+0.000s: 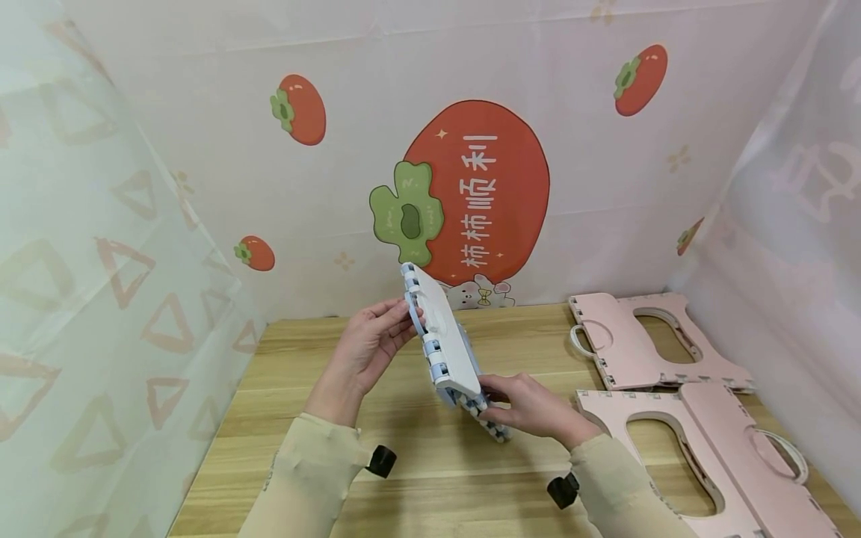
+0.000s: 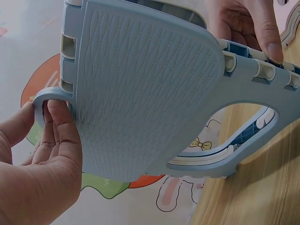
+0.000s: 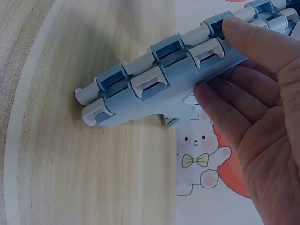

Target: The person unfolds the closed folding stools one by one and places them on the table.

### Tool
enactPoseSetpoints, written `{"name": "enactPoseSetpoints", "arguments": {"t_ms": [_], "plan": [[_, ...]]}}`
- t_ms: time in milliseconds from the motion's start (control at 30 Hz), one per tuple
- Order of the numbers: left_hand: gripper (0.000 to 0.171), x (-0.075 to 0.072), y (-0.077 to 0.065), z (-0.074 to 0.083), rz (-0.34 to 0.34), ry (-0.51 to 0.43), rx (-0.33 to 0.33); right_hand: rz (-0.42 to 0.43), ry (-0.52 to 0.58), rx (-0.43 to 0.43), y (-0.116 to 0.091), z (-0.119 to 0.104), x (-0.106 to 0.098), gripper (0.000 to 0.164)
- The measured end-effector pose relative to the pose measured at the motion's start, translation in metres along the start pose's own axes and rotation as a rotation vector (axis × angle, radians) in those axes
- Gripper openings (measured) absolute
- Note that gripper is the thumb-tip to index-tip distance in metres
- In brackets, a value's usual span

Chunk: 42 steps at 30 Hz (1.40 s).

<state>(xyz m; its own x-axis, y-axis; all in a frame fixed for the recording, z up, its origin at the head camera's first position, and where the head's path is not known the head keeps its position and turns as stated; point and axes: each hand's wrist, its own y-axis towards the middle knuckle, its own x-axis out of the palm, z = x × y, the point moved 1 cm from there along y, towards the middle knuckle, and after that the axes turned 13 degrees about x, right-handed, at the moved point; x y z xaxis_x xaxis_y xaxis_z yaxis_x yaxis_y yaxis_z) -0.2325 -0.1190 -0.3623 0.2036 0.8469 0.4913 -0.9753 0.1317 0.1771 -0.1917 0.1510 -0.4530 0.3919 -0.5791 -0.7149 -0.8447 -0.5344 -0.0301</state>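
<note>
A blue and white folding step stool [image 1: 449, 340], folded nearly flat, is held tilted over the table. My left hand [image 1: 373, 347] grips its blue carry handle [image 2: 52, 91], with fingers passed through the loop and the thumb against its outside. Lower down, my right hand [image 1: 534, 406] pinches the hinged edge, thumb on one side and fingers on the other. In the left wrist view the textured blue panel [image 2: 150, 79] faces the camera, beside a leg frame with an oval opening. White and blue hinge knuckles [image 3: 150, 84] run along the edge in the right wrist view.
Two pink folding stools [image 1: 625, 336] [image 1: 729, 463] lie folded flat on the right of the wooden table [image 1: 403, 478], one behind the other, each with a white handle. A cloth backdrop [image 1: 350, 187] printed with persimmons stands behind and on both sides.
</note>
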Motion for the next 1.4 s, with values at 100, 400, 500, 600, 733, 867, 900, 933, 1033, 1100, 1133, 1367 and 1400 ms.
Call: {"name": "enactPoseSetpoints", "arguments": {"t_ms": [100, 400, 500, 600, 733, 867, 900, 933, 1033, 1100, 1133, 1367, 1400], "plan": [[0.017, 0.001, 0.000, 0.000, 0.002, 0.001, 0.001, -0.001, 0.005, 0.001, 0.000, 0.000, 0.000, 0.046], [0.025, 0.004, 0.001, 0.002, 0.016, -0.001, -0.009, -0.012, 0.036, 0.013, 0.001, 0.000, 0.003, 0.047], [0.021, 0.006, 0.002, 0.003, 0.013, -0.001, -0.013, -0.006, 0.038, 0.016, 0.001, 0.000, 0.004, 0.046], [0.020, 0.006, 0.003, 0.003, 0.013, -0.003, -0.014, 0.002, 0.041, 0.017, 0.001, -0.001, 0.005, 0.046], [0.020, 0.007, 0.005, 0.002, 0.012, -0.003, -0.016, 0.010, 0.045, 0.010, 0.001, -0.002, 0.006, 0.046], [0.018, 0.009, 0.005, 0.003, 0.010, -0.002, -0.016, 0.013, 0.043, 0.013, 0.002, -0.003, 0.007, 0.047], [0.019, 0.009, 0.005, 0.003, 0.008, -0.004, -0.015, 0.012, 0.045, 0.016, 0.002, -0.003, 0.007, 0.047], [0.020, 0.010, 0.005, 0.003, 0.005, -0.005, -0.014, 0.010, 0.048, 0.018, 0.002, -0.004, 0.007, 0.048], [0.024, 0.011, 0.005, 0.003, -0.001, -0.010, -0.009, 0.005, 0.058, 0.028, 0.002, -0.004, 0.009, 0.048], [0.025, 0.013, 0.005, 0.004, -0.003, -0.010, -0.007, 0.004, 0.064, 0.038, 0.002, -0.004, 0.010, 0.048], [0.025, 0.013, 0.005, 0.004, -0.003, -0.009, -0.005, 0.003, 0.065, 0.043, 0.002, -0.004, 0.011, 0.048], [0.029, 0.016, 0.006, 0.005, -0.006, 0.010, -0.011, 0.003, 0.089, 0.057, 0.002, -0.005, 0.013, 0.049], [0.031, 0.017, 0.006, 0.006, -0.004, 0.014, -0.013, 0.005, 0.091, 0.056, 0.002, -0.005, 0.013, 0.049]]}}
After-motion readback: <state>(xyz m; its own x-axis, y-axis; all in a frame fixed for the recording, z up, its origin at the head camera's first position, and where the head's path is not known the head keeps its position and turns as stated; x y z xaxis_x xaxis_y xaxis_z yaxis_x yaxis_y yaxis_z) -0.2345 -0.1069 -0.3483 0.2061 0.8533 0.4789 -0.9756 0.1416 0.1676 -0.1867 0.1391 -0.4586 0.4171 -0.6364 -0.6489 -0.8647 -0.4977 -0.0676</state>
